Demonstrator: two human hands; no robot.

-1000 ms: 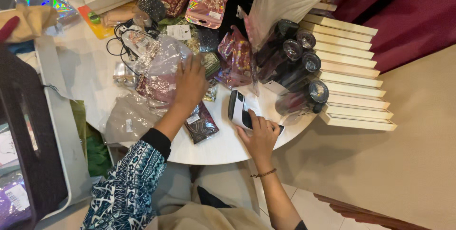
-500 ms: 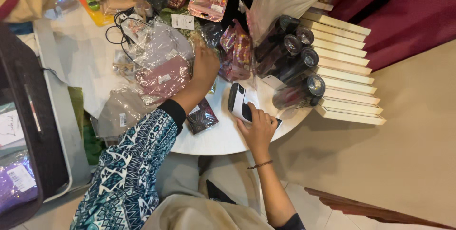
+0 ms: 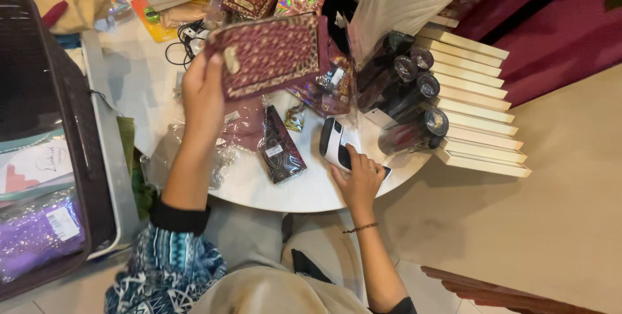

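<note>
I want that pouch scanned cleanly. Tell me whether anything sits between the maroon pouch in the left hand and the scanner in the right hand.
Nothing visible does. The left hand holds the maroon pouch lifted above the table, and the right hand grips the scanner lower down. Small wrapped packets lie flat on the table beneath that gap.

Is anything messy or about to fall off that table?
Yes, it's crowded. The stack of cream boxes juts past the round white table's edge. Packets lie piled and overlapping. The left hand lifts a maroon patterned pouch; the right hand holds a white handheld scanner.
</note>
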